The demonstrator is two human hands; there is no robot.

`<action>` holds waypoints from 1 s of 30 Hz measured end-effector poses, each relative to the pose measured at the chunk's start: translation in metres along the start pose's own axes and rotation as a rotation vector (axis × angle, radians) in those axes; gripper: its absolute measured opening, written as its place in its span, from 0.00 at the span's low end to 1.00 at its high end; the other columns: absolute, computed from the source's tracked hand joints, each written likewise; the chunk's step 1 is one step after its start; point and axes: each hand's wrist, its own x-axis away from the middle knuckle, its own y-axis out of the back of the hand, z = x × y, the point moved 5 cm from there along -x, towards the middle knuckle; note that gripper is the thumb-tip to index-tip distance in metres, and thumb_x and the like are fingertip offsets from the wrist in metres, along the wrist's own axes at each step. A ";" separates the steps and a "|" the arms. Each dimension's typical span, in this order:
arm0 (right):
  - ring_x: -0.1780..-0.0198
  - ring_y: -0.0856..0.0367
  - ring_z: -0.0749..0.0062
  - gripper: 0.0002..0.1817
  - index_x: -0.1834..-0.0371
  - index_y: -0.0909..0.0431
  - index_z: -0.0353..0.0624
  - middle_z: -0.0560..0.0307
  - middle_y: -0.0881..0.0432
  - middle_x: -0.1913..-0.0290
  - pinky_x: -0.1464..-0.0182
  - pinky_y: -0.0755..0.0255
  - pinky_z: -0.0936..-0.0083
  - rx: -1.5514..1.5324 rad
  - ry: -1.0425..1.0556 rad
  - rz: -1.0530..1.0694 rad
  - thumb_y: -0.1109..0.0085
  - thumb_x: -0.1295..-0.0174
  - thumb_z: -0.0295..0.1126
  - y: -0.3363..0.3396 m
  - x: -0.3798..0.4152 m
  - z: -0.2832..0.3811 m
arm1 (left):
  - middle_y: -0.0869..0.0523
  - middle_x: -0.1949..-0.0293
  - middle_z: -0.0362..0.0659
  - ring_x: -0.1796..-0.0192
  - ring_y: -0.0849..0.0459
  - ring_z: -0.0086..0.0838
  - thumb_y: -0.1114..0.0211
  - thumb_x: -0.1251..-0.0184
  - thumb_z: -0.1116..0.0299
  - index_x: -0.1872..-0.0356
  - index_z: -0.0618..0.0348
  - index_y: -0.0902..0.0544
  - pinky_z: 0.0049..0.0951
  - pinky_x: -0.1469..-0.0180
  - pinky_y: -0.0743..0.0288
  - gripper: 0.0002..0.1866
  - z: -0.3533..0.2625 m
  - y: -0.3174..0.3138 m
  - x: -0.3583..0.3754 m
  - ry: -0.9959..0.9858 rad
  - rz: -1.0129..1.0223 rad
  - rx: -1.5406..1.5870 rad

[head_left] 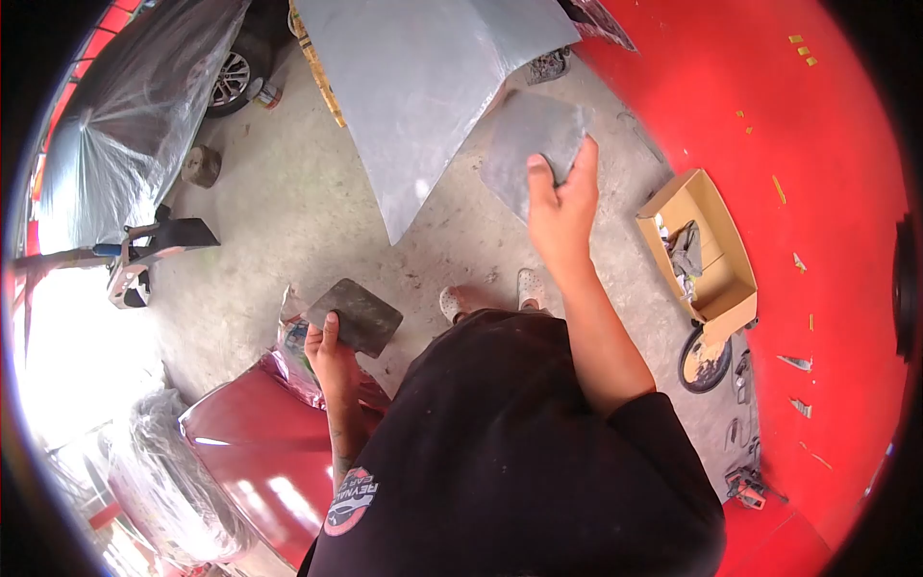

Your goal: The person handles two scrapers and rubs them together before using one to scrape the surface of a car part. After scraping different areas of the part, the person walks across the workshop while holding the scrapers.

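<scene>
"Hands first: what are they holding?"

"The left hand [332, 361] has a dark rectangular piece [361, 317] by its lower left corner. The thumb presses on the upper face; the other fingers are mostly behind it, so I can't tell exactly how they are set. The right hand [562, 212] holds a thin grey sheet [519, 130] by its lower right edge, thumb on the near face, forefinger spread away from it along the edge."

"And where are the two pieces?"

"Both up over the concrete floor [279, 240]. The grey sheet appears beside the right edge of the large grey panel [433, 87]; whether they touch, I can't tell. The dark piece is below and left of that panel's pointed corner."

"How would you handle them well?"

"Grip near the edges, as here, leaving most of each face free. I'd press lightly with the right thumb, since a sheet that thin probably bends, and I'd mind the panel's right edge, where it could catch."

"Anything near the right arm?"

"A cardboard box [738, 245], with a dark cloth [686, 250] lying towards its left edge."
</scene>
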 end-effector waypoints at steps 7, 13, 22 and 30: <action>0.64 0.20 0.46 0.23 0.41 0.41 0.32 0.34 0.22 0.64 0.60 0.27 0.62 0.269 -0.277 0.637 0.49 0.39 0.27 -0.041 0.057 -0.025 | 0.16 0.63 0.43 0.64 0.18 0.25 0.38 0.33 0.67 0.58 0.65 0.22 0.25 0.60 0.24 0.11 -0.013 -0.021 -0.005 -0.035 0.027 -0.059; 0.68 0.22 0.45 0.21 0.44 0.40 0.31 0.36 0.24 0.69 0.62 0.29 0.59 0.104 -0.238 0.202 0.50 0.38 0.28 -0.013 0.019 0.000 | 0.16 0.63 0.43 0.65 0.19 0.24 0.38 0.33 0.66 0.59 0.66 0.22 0.25 0.61 0.24 0.11 -0.015 -0.014 0.007 -0.020 0.026 -0.150; 0.57 0.19 0.61 0.20 0.45 0.35 0.31 0.39 0.20 0.64 0.52 0.28 0.64 -0.101 -0.316 0.149 0.47 0.39 0.28 0.014 -0.013 -0.032 | 0.16 0.61 0.43 0.62 0.19 0.24 0.38 0.33 0.68 0.58 0.65 0.22 0.25 0.58 0.25 0.10 -0.013 -0.018 0.000 -0.026 0.065 -0.086; 0.58 0.21 0.40 0.17 0.51 0.34 0.37 0.35 0.21 0.62 0.57 0.28 0.55 0.319 -0.279 0.809 0.44 0.39 0.33 -0.025 0.067 -0.044 | 0.16 0.56 0.43 0.55 0.18 0.28 0.39 0.32 0.71 0.55 0.63 0.22 0.29 0.49 0.27 0.09 -0.006 -0.014 -0.006 0.003 0.113 -0.067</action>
